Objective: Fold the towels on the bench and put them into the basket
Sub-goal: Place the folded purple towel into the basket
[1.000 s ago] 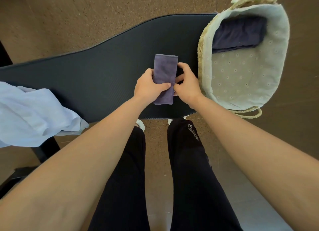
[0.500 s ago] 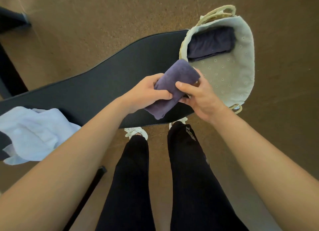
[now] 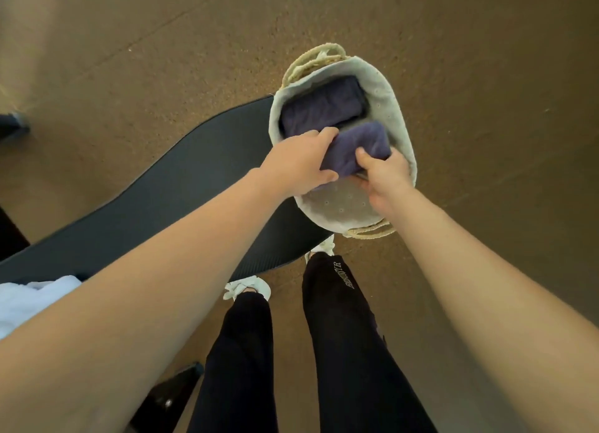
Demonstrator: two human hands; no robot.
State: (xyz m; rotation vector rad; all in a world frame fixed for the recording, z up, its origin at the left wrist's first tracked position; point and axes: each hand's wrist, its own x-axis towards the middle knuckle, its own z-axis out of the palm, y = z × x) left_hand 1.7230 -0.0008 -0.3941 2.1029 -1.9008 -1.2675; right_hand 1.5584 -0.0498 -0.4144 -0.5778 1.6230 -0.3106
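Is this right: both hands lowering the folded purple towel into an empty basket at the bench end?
Not quite: the basket is not empty. The head view shows a folded dark towel already lying at its far end. The rest holds: left hand and right hand grip the folded purple towel over the basket.

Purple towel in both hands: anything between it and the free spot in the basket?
Nothing visible. The left hand and right hand hold the folded purple towel over the basket opening. The darker folded towel fills the far end; the lining on the near side looks bare, though the hands hide part of it.
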